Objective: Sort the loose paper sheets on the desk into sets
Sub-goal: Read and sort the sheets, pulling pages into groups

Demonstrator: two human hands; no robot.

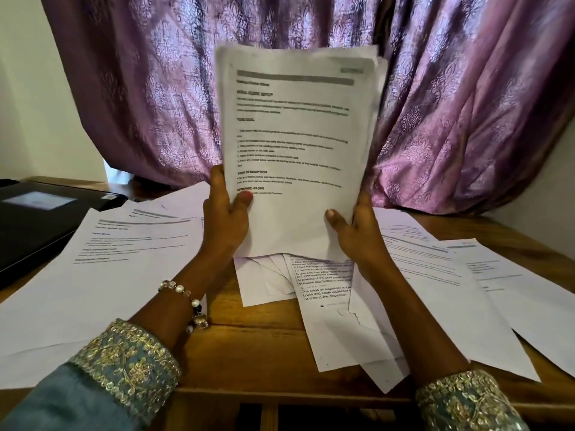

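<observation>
I hold a stack of printed sheets point(295, 144) upright above the middle of the wooden desk point(249, 346). My left hand point(225, 216) grips its lower left edge, thumb on the front page. My right hand point(357, 231) grips its lower right edge, thumb also on the front. More printed sheets lie loose on the desk: a spread at the left point(102, 269), a few overlapping under the stack point(326, 306), and several at the right point(466, 284).
A black printer or similar flat device point(40, 222) sits at the desk's far left. A purple patterned curtain point(451, 104) hangs right behind the desk. The desk's front edge point(280, 395) runs just below my wrists.
</observation>
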